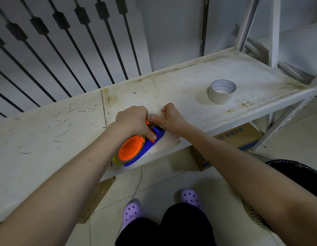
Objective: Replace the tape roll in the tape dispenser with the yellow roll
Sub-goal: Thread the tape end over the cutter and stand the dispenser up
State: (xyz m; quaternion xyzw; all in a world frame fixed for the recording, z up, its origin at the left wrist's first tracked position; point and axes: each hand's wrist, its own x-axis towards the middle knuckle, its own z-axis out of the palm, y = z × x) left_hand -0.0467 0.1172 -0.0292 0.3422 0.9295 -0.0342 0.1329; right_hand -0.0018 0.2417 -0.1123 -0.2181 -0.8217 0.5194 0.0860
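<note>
Head view. We are looking down at a worn white shelf [172, 82] on which the blue tape dispenser [150, 144] is lying near the front edge, its orange hub [130, 148] facing up. A band of yellow tape [117, 159] is showing around the hub's lower rim (we are judging from this that the yellow roll is already seated). The left hand [132, 121] is clamping down on the dispenser's forward part, its fingers curled around the body. The right hand [169, 117] is pinching something pale at the dispenser's front end, fingers closed; we are reading it as the free tape end, though the strip itself is too small to confirm. A whitish roll [222, 91] is standing on the shelf well apart to the right, presumably the one taken out.

The step in hand appears to be threading the tape toward the cutter. The next move is calling for a steady pull along the dispenser's length while the left hand is keeping the body from sliding.
</note>
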